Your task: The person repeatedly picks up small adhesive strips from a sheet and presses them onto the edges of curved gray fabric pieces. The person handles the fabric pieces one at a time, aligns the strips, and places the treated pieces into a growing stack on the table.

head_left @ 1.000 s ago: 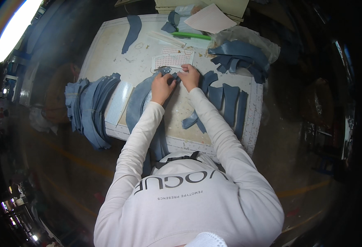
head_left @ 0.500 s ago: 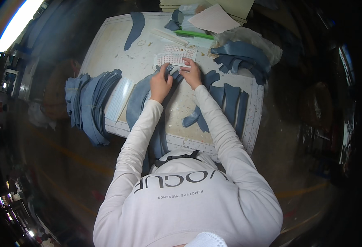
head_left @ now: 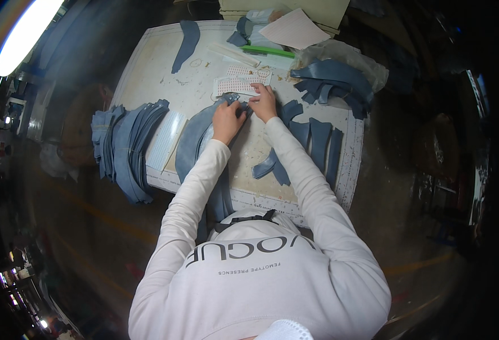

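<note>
Curved blue cut pieces (head_left: 191,136), fabric or leather, lie stacked in the middle of the table, their lower ends hanging toward my lap. My left hand (head_left: 227,121) is closed at the far end of this stack, thumb and fingers gripping a blue piece's tip. Just right of it, my right hand (head_left: 264,104) has thumb and forefinger bent together by the same tip; whatever is between them is too small to make out. Its other fingers reach over the edge of a white sticker sheet (head_left: 230,86) with rows of small red marks.
A thick bundle of blue pieces (head_left: 129,150) sits at the left, beside a pale lined card (head_left: 167,141). Loose blue strips (head_left: 318,147) and a curved pile (head_left: 337,76) occupy the right. One strip (head_left: 188,45), a green strip (head_left: 267,51) and a pink sheet (head_left: 294,27) lie farther back.
My left hand has drawn slightly nearer to me, its fingers curling in more. The right hand has stayed almost in place at the sticker sheet's edge.
</note>
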The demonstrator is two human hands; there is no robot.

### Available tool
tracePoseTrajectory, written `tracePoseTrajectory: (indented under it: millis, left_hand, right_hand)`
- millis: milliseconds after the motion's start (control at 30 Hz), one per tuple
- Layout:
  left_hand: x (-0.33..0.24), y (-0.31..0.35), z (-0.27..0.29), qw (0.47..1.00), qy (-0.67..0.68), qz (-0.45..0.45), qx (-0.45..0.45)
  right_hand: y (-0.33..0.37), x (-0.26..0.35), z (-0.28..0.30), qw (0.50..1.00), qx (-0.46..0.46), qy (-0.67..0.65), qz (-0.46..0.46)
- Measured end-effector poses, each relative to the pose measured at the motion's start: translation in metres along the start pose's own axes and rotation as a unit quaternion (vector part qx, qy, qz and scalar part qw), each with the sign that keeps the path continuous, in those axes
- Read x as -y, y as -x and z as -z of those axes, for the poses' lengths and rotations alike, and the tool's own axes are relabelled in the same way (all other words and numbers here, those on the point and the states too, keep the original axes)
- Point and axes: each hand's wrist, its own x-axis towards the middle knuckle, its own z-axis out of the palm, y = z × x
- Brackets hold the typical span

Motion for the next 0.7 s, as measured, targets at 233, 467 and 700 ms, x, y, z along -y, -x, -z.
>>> tracePoseTrajectory:
  millis: [233, 467, 700]
  left_hand:
    - [0.002, 0.0, 0.009, 0.99, 0.115, 0.071, -0.029]
    - [0.001, -0.001, 0.008, 0.99, 0.108, 0.08, -0.043]
    - [0.002, 0.0, 0.007, 0.994, 0.09, 0.03, -0.054]
  right_hand:
    - [0.004, 0.001, 0.011, 1.0, -0.018, -0.023, -0.011]
    - [0.009, 0.014, 0.008, 0.997, 0.042, -0.066, -0.001]
    - [0.013, 0.012, 0.002, 0.998, 0.033, -0.057, 0.004]
